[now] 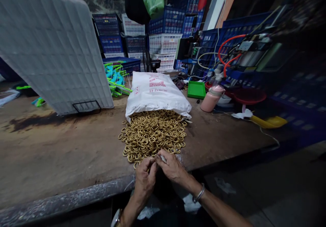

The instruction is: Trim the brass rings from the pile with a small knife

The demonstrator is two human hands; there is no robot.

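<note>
From my remote seat, I have both hands at the near edge of the table [84, 159], almost touching each other. On the left hand [144, 183], the fingers are bent and drawn together; I cannot tell whether anything is pinched there. The right hand [171, 167] is curled, with its fingers closed on a small pale piece [163, 158], too small for me to make out.

At twelve o'clock from the hands, just beyond the fingertips, I see the brass-coloured rings [152, 135] heaped on the table. The heap runs back to the open mouth of a white sack [159, 94], which lies with that end facing me. A few rings sit loose at the heap's edge.

Between ten and eleven o'clock stands a white panel [56, 50], upright and large in my view. At one o'clock I find a green tray [196, 90] and, just beside it, a pink bottle [211, 99]. A yellow scoop [271, 122] lies at two o'clock. Far back at twelve, blue and white crates [165, 43] are stacked.
</note>
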